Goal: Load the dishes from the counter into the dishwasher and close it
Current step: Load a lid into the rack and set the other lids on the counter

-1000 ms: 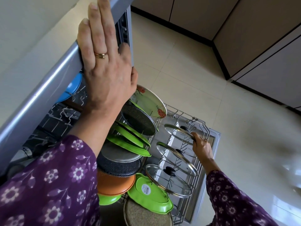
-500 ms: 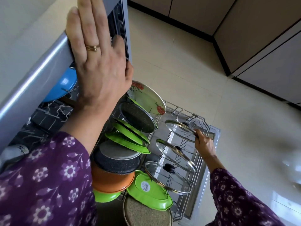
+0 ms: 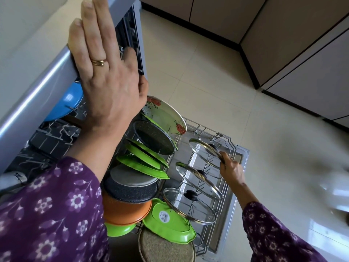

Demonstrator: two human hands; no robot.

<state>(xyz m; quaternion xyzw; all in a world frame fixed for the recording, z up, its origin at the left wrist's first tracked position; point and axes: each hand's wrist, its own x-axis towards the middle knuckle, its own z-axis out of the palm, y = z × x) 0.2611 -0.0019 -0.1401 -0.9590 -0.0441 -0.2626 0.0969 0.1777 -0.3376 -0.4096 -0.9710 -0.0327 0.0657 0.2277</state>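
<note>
The lower dishwasher rack (image 3: 227, 188) is pulled out over the open door. It holds a flowered plate (image 3: 166, 118), a dark speckled pan (image 3: 154, 138), several green plates (image 3: 145, 157), an orange pot (image 3: 126, 210) and three glass lids. My right hand (image 3: 231, 168) grips the rim of the farthest glass lid (image 3: 205, 152), which stands tilted in the rack. My left hand (image 3: 105, 72) rests flat, fingers straight, on the grey counter edge (image 3: 37, 97) above the dishwasher. A blue bowl (image 3: 66, 103) sits in the upper rack.
The open dishwasher door (image 3: 239, 195) lies flat over the tiled floor (image 3: 217, 82). Beige cabinets (image 3: 302, 50) line the far and right walls. A second green plate (image 3: 170, 222) and a speckled round lid (image 3: 166, 248) sit at the rack's near end.
The view has shifted slightly. My right hand keeps hold of the far glass lid and has moved a little along its rim. My left hand stays on the counter edge.
</note>
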